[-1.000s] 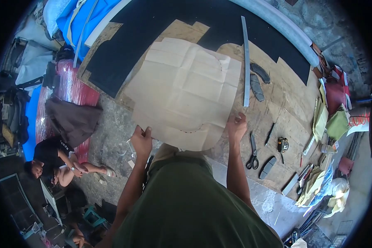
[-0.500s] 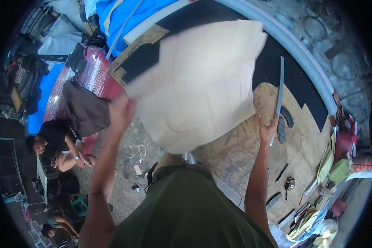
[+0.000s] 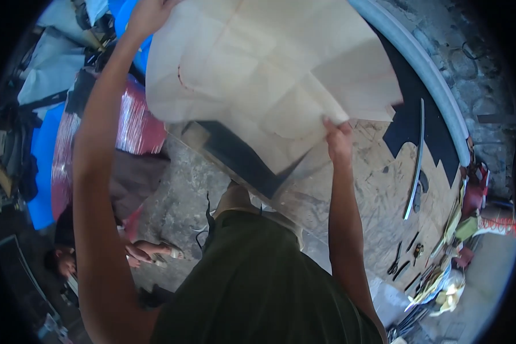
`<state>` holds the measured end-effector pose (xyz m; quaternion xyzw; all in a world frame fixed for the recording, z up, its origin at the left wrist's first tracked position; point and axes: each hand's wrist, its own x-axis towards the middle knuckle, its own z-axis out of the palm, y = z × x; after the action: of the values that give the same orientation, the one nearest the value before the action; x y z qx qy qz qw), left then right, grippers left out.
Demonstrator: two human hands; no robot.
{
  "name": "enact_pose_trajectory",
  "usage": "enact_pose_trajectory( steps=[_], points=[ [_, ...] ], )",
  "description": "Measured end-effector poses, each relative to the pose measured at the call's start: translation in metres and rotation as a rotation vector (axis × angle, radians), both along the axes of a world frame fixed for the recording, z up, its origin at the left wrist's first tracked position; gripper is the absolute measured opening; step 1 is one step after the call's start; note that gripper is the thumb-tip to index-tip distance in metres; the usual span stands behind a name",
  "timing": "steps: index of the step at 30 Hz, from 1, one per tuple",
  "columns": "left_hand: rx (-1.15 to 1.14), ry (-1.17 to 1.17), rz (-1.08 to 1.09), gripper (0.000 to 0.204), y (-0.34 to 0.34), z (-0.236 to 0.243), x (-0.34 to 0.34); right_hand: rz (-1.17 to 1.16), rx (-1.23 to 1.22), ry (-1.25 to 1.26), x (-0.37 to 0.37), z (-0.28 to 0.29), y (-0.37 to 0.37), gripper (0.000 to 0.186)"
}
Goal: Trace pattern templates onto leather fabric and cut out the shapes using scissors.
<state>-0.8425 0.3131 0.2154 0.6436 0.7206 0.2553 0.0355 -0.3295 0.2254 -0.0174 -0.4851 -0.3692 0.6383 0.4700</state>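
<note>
A large, thin, cream-coloured sheet (image 3: 258,63), marked with a few reddish lines, is held up over the work table (image 3: 361,183). My left hand (image 3: 149,14) is closed on its upper left edge; the fingertips are partly cut off by the top of the picture. On the lower right, my right hand (image 3: 339,140) pinches the sheet's edge between thumb and fingers. Its near corner hangs down over the table's near edge. Black material (image 3: 410,86) shows on the table behind and beneath the sheet. A long metal strip (image 3: 417,163) lies on the table, right of my right hand.
Scissors (image 3: 394,258) and a tape measure (image 3: 418,250) lie at the table's right, near several small tools. A pale roll (image 3: 418,54) borders the far side. On the left, a person (image 3: 66,261) sits by a red plastic-wrapped roll (image 3: 137,117) on the concrete floor (image 3: 175,189).
My left hand has moved up and away, carrying the sheet's edge. My right hand has left the metal strip and taken hold of the sheet. The view has shifted.
</note>
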Motion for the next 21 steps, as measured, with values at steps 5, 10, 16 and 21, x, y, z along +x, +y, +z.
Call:
enact_pose_trajectory(
  steps=[5,10,16,21],
  points=[
    [0.223,0.506,-0.249,0.023,0.076,-0.031,-0.116,-0.067,-0.073,-0.290,-0.116,0.023,0.047,0.040],
    [0.173,0.519,-0.253,0.024,0.132,-0.055,-0.165,-0.066,0.032,-0.727,-0.178,0.000,0.077,0.042],
    [0.094,0.535,-0.268,0.025,0.130,-0.096,-0.173,-0.094,0.115,-0.862,-0.208,-0.038,0.084,0.041],
    [0.010,0.577,-0.200,0.027,0.155,-0.128,-0.207,-0.044,0.035,-0.922,-0.240,-0.044,0.078,0.040]
  ],
)
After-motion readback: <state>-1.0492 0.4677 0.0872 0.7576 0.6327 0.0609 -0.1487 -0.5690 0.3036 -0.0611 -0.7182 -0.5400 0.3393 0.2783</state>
